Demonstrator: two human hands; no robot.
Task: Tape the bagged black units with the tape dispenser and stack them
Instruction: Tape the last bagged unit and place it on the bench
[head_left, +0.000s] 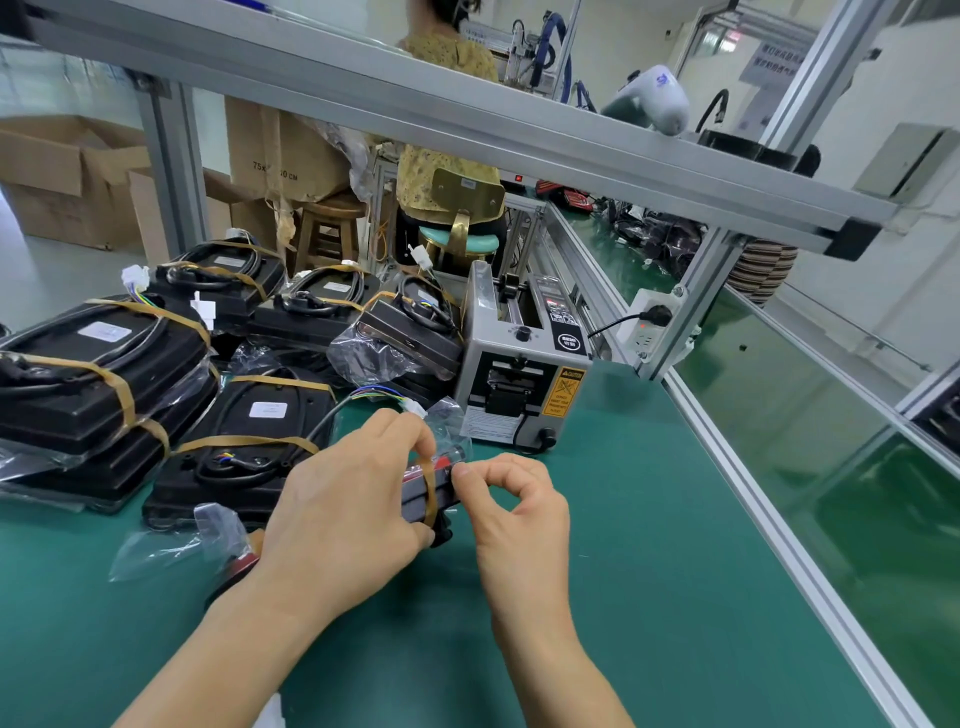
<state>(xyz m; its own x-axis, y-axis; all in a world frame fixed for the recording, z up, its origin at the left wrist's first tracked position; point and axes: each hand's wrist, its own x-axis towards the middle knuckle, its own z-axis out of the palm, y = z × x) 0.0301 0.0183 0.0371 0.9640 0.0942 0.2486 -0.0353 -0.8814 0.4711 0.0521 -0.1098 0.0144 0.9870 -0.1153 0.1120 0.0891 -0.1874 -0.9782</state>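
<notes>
Mostly hidden between the two hands, a bagged black unit (423, 493) lies on the green mat (623, 597), a brown tape strip (429, 486) crossing it. The left hand (343, 509) grips it from above, covering much of it; the right hand (511, 499) pinches its edge. Beyond the fingers stands the tape dispenser (519, 364); left of the left hand lie taped units (93, 374), partly cut off.
</notes>
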